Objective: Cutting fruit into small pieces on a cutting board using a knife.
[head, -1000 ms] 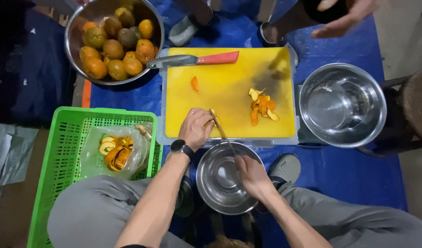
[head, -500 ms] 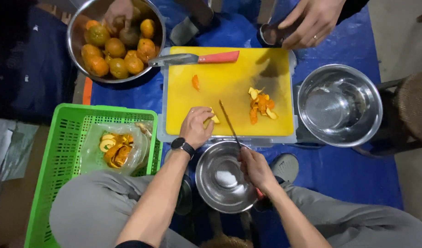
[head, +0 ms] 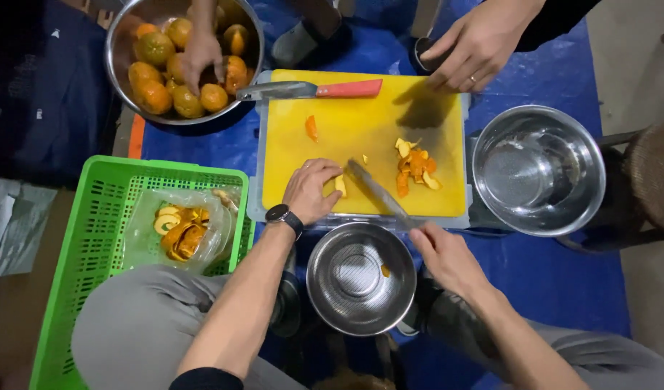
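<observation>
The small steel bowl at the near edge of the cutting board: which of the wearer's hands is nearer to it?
Right. The right hand, gripping a knife, sits just beside the small steel bowl. The left hand rests further up on the yellow cutting board.

Both bare forearms reach up from the lap toward twelve o'clock. The left hand [head: 311, 189], a dark watch on its wrist, lies palm-down with fingers curled and pinching at their tips. At four o'clock from it, the right hand [head: 447, 254] is clenched, knuckles angled toward eleven.
</observation>
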